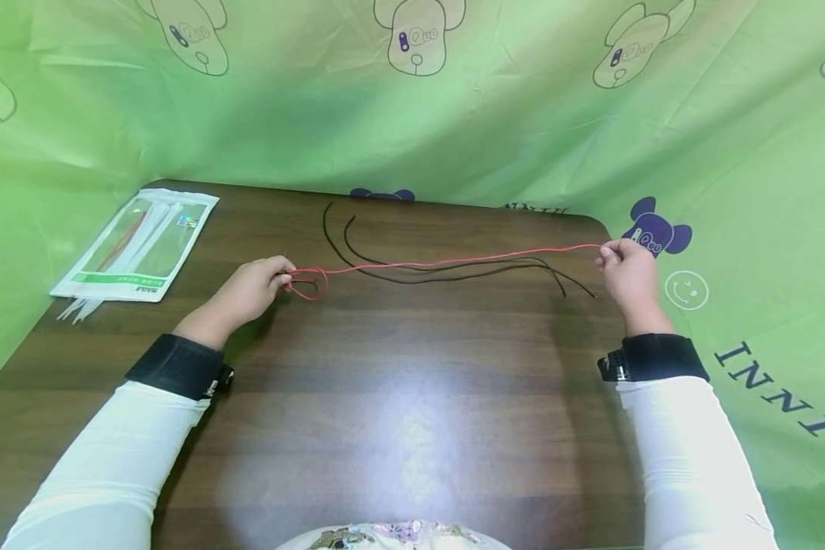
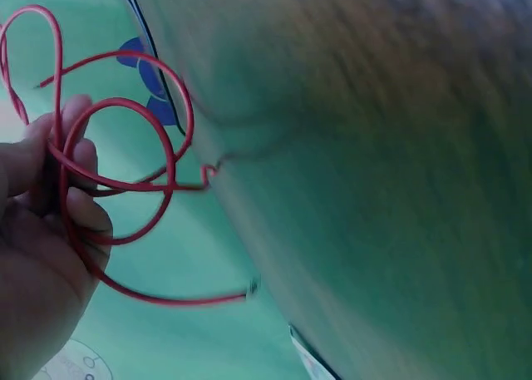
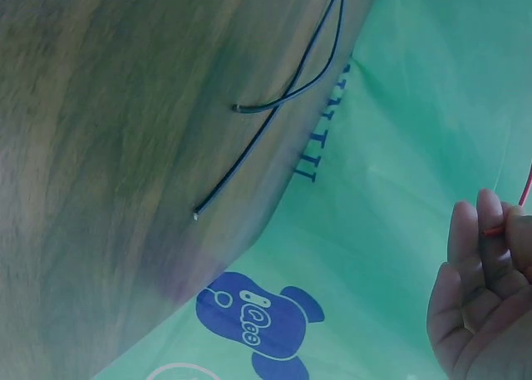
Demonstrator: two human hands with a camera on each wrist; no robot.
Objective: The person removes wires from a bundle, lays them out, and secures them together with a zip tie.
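the red wire (image 1: 454, 261) is stretched between the left hand (image 1: 247, 292), which grips its looped end, and the right hand (image 1: 630, 279), which pinches the other end near the far right corner of the desk (image 1: 316, 428), so its long axis lies roughly along the far edge

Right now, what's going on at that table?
Someone is holding up a red wire. The left hand grips its looped part, and the right hand pinches it farther along, with a nearly straight length between them. Two black wires lie on the table, and a see-through bag of strips lies off to the left.
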